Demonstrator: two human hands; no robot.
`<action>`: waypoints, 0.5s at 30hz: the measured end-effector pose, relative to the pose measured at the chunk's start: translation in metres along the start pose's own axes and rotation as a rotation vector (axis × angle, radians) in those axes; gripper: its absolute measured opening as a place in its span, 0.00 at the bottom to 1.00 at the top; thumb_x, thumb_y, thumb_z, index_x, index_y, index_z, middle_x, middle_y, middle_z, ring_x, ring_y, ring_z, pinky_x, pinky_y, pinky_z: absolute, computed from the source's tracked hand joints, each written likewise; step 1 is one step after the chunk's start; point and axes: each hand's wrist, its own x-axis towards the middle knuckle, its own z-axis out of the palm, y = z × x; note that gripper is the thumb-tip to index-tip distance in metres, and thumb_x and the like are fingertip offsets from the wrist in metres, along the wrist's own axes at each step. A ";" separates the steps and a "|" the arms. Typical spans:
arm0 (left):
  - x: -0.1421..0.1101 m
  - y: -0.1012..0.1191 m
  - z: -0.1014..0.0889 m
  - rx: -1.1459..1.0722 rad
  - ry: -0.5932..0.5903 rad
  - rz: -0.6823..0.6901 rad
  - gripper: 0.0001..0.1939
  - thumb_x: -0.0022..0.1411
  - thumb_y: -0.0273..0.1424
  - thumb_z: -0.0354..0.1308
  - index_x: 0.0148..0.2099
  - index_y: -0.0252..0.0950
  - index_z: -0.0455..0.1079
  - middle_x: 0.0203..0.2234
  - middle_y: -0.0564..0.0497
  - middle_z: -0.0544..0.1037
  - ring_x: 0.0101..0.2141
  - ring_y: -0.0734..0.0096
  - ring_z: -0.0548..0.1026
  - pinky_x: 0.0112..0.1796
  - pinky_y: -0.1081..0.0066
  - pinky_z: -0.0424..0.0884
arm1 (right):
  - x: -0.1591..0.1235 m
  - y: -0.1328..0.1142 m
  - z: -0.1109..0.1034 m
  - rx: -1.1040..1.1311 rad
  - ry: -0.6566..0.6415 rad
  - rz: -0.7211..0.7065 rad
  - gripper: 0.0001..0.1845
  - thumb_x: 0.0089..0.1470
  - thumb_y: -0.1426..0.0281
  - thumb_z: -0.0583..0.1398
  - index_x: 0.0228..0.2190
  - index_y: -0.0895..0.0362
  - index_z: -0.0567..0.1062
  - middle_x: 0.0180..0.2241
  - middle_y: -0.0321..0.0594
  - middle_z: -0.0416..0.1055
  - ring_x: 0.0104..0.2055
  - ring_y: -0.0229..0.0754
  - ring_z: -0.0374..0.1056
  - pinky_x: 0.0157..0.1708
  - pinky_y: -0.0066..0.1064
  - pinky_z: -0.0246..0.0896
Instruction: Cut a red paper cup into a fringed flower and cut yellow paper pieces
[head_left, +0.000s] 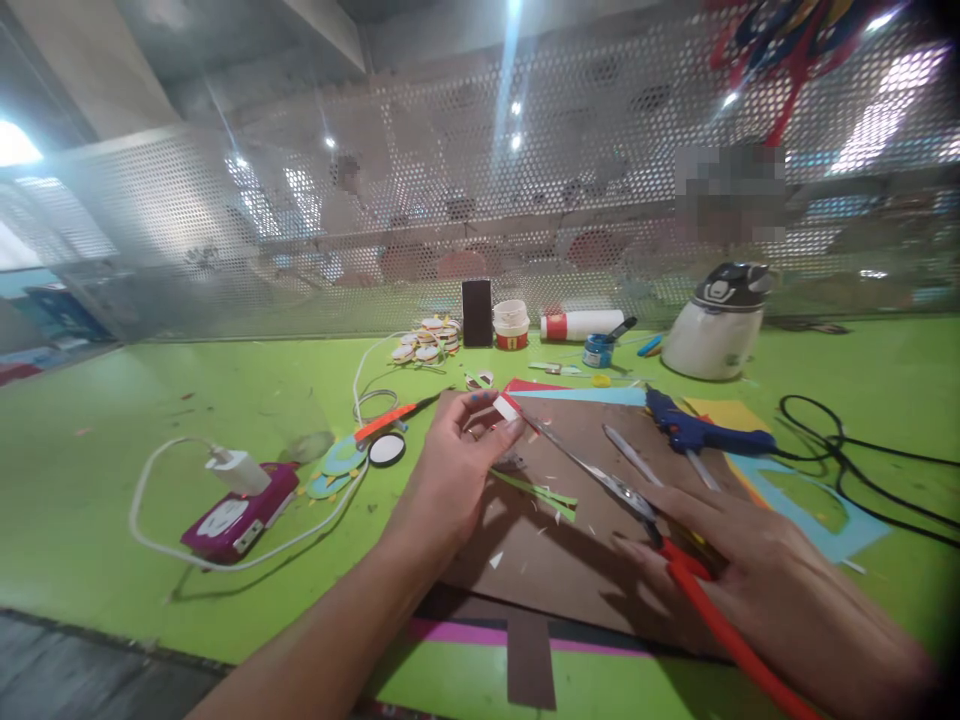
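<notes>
My left hand (pixel 461 445) is closed, pinching a small red-and-white piece (pixel 508 406), perhaps paper or card, between thumb and fingers. A pair of red-handled scissors (pixel 619 487) is in my right hand (pixel 765 565), with the fingers around the handles. The blade tips reach the edge of the piece; I cannot tell whether they are cutting into it. Under both hands lies a brown board (pixel 555 570), strewn with green paper strips (pixel 544 492) and tiny white scraps. A silver pen-like stick (pixel 630 453) rests on the board beyond the scissors.
A blue glue gun (pixel 697 430) with a black cord lies on the right, near a white-and-black appliance (pixel 712 325). Left are a purple power adapter (pixel 240 510), an orange cutter (pixel 386 423) and a round white disc (pixel 387 450). A phone (pixel 477 312) and cups (pixel 511 325) stand behind.
</notes>
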 end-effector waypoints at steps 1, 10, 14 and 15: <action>0.000 0.000 0.000 0.008 0.004 0.005 0.18 0.52 0.28 0.69 0.46 0.35 0.70 0.41 0.47 0.78 0.42 0.66 0.76 0.47 0.64 0.70 | 0.001 -0.001 -0.001 0.003 0.017 -0.008 0.21 0.61 0.58 0.54 0.51 0.52 0.74 0.34 0.40 0.79 0.30 0.45 0.76 0.25 0.33 0.70; -0.003 -0.002 0.002 0.105 -0.019 0.036 0.17 0.53 0.30 0.69 0.45 0.37 0.72 0.40 0.47 0.79 0.42 0.65 0.76 0.46 0.64 0.70 | 0.008 -0.011 -0.008 0.050 0.030 -0.008 0.18 0.61 0.57 0.55 0.43 0.53 0.77 0.30 0.38 0.79 0.26 0.42 0.73 0.23 0.30 0.68; -0.005 -0.003 0.004 0.093 -0.012 0.043 0.16 0.53 0.30 0.68 0.45 0.37 0.72 0.40 0.46 0.79 0.42 0.64 0.76 0.47 0.62 0.70 | 0.007 -0.012 -0.006 0.087 0.032 0.019 0.16 0.61 0.56 0.54 0.33 0.52 0.76 0.25 0.36 0.77 0.24 0.42 0.73 0.20 0.29 0.66; -0.005 -0.003 0.004 0.082 -0.012 0.038 0.16 0.53 0.30 0.68 0.45 0.37 0.71 0.40 0.46 0.78 0.42 0.64 0.76 0.47 0.62 0.70 | 0.007 -0.012 -0.006 0.089 0.027 0.024 0.16 0.61 0.57 0.54 0.33 0.52 0.76 0.25 0.35 0.77 0.24 0.42 0.72 0.20 0.29 0.65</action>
